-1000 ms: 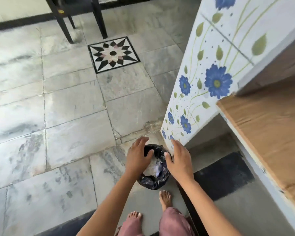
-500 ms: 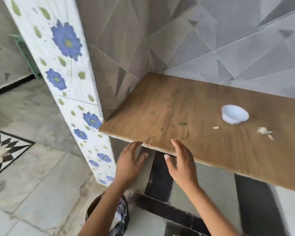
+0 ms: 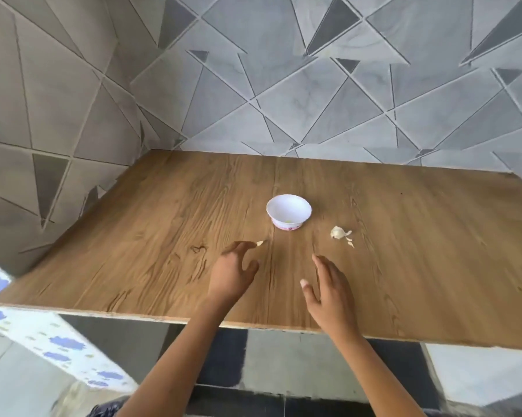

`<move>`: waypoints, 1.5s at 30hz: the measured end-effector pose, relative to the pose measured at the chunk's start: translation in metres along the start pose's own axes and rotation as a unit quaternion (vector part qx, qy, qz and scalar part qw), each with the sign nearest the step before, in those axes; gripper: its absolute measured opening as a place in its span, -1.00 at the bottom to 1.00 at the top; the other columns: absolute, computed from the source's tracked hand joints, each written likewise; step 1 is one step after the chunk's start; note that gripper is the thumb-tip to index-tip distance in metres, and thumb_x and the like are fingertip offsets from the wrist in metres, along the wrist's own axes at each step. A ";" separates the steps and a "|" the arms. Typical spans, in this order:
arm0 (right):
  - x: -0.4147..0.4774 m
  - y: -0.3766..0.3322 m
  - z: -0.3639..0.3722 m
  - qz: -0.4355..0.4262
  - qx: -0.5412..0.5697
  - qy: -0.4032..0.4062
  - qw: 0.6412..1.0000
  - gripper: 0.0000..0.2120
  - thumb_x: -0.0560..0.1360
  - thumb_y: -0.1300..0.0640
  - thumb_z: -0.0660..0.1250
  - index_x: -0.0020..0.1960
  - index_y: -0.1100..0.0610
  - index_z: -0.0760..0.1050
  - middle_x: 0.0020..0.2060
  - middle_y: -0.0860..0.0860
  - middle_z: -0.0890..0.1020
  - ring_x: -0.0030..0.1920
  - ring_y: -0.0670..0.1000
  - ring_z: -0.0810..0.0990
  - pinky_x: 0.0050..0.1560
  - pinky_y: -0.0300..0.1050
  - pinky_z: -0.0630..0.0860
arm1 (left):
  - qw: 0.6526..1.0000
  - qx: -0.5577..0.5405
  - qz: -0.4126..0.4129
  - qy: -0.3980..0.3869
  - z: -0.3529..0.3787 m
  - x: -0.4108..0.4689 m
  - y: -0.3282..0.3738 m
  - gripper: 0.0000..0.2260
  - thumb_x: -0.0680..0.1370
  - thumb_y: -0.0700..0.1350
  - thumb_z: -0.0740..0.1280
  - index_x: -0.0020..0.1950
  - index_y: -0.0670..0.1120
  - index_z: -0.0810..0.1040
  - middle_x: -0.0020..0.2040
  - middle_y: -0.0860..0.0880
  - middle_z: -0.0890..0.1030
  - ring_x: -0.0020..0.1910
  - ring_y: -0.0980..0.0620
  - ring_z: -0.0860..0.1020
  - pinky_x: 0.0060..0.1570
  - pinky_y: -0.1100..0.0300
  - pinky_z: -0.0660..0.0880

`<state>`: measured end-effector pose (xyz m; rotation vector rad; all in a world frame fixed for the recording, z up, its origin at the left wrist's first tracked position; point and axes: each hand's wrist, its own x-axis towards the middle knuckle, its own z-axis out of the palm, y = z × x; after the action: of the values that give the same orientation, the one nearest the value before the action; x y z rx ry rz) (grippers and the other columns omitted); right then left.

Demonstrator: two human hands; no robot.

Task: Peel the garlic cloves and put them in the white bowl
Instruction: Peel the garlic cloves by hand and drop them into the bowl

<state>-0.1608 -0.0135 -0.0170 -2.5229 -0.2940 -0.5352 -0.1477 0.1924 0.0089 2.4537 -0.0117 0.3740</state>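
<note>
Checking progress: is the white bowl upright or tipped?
Upright. The bowl sits on its base on the wooden table, opening facing up, with one small pale bit inside.

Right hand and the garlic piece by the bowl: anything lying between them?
Nothing: the head view shows only bare wooden tabletop between the empty, open right hand and the garlic piece; small scraps lie just beside it.
</note>
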 end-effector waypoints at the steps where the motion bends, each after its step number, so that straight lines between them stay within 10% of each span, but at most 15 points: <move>1: 0.005 0.011 0.000 -0.003 -0.017 -0.012 1.000 -0.46 0.52 -0.09 0.09 0.29 0.28 0.44 0.18 0.20 0.57 0.16 0.21 0.56 0.13 0.11 0.53 | 1.000 0.007 -0.007 -0.002 0.007 0.010 0.005 -0.70 0.49 -0.16 0.35 0.23 -0.10 0.56 0.20 -0.03 0.58 0.13 -0.02 0.56 0.03 0.23 0.42; 12: 0.032 0.067 0.012 0.035 -0.137 -0.126 0.982 -0.26 0.54 -0.24 -0.24 0.40 0.22 0.34 0.40 0.17 0.37 0.42 0.18 0.31 0.41 0.11 0.12 | 0.985 0.141 -0.054 -0.079 0.045 0.070 0.001 -0.80 0.50 -0.23 0.23 0.01 -0.17 0.63 -0.04 -0.14 0.60 -0.08 -0.16 0.57 -0.11 0.04 0.52; 18: 0.030 0.063 0.009 0.050 -0.158 -0.142 0.976 -0.28 0.57 -0.24 -0.28 0.40 0.17 0.35 0.40 0.13 0.37 0.42 0.11 0.28 0.38 0.08 0.14 | 0.999 -0.038 0.001 0.012 0.027 0.117 0.044 -0.85 0.44 -0.31 0.35 -0.08 -0.16 0.69 -0.12 -0.06 0.70 -0.20 0.00 0.62 -0.12 0.16 0.55; 23: 0.032 0.060 0.006 0.061 -0.158 -0.155 0.973 -0.29 0.58 -0.25 -0.28 0.40 0.14 0.36 0.40 0.10 0.39 0.42 0.09 0.29 0.38 0.08 0.16 | 0.979 0.158 -0.026 -0.128 0.052 0.173 0.070 -0.81 0.53 -0.16 0.21 0.00 -0.06 0.62 -0.10 0.01 0.60 -0.20 -0.03 0.54 -0.24 0.20 0.44; 27: 0.031 0.062 0.005 0.048 -0.126 -0.147 0.980 -0.14 0.43 -0.36 -0.49 0.52 0.06 0.10 0.51 0.01 0.08 0.47 -0.03 -0.10 0.44 -0.04 -0.19 | 0.948 0.229 -0.027 -0.221 0.068 0.188 0.068 -0.79 0.57 -0.11 0.22 0.12 -0.11 0.57 0.04 -0.03 0.59 0.01 -0.03 0.58 -0.12 0.21 0.42; 33: 0.031 0.062 0.004 0.064 -0.120 -0.142 0.980 -0.37 0.54 -0.25 -0.11 0.46 0.09 0.26 0.46 0.06 0.27 0.48 0.06 0.18 0.45 0.04 0.00 | 0.964 0.136 0.008 -0.228 0.065 0.195 0.058 -0.86 0.51 -0.19 0.33 0.03 -0.12 0.62 0.03 -0.06 0.62 0.05 -0.04 0.58 0.04 0.17 0.48; 38: 0.032 0.069 -0.003 0.092 -0.035 -0.122 0.988 -0.31 0.50 -0.33 -0.12 0.46 0.04 0.24 0.47 -0.02 0.24 0.50 -0.02 0.12 0.49 -0.03 0.04 | 0.992 0.010 0.068 -0.107 0.042 0.189 0.071 -0.85 0.50 -0.26 0.32 -0.06 -0.11 0.68 -0.14 0.08 0.61 -0.14 0.15 0.49 -0.27 0.57 0.29; 45: 0.052 0.111 -0.038 0.159 -0.055 -0.065 0.984 -0.31 0.47 -0.25 -0.07 0.45 0.13 0.28 0.43 0.06 0.32 0.47 0.04 0.20 0.42 -0.15 -0.04 | 0.971 -0.044 0.147 -0.186 0.087 0.155 0.117 -0.86 0.44 -0.31 0.35 -0.12 -0.14 0.68 -0.15 -0.05 0.68 -0.20 0.08 0.58 -0.15 0.32 0.47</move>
<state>-0.0915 -0.1211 -0.0160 -2.6459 0.0974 -0.2683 0.0125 0.0606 0.0561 2.3995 -0.5432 0.0311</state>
